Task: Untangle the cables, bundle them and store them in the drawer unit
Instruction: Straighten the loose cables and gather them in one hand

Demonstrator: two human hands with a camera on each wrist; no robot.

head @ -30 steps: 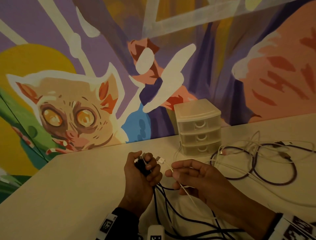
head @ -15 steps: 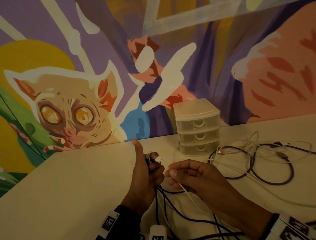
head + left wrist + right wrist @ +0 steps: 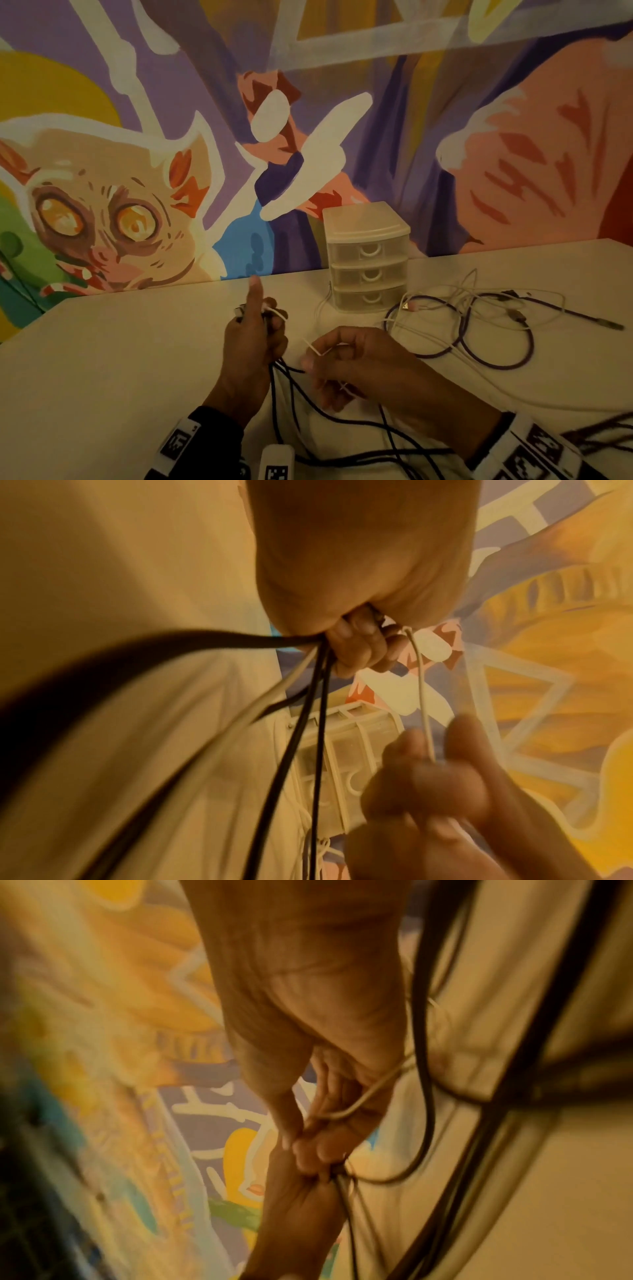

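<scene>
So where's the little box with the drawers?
In the head view the drawer unit stands at the back of the table against the painted wall, right of centre, just left of the loose cable tangle.

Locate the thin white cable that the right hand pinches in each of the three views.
Head: white cable, lower centre, pinched by the right hand.
Left wrist: a pale line right of centre, running down into the right hand's fingers.
Right wrist: looped across the palm, centre.
Shared landmark: left hand gripping the dark cables.

Hidden and cut-off parts

Connector ends buried inside the left hand [image 3: 251,337]; dark cables [image 3: 329,414] cut by the bottom edge; drawer unit [image 3: 368,255] contents too cloudy to tell; right wrist view blurred.
</scene>
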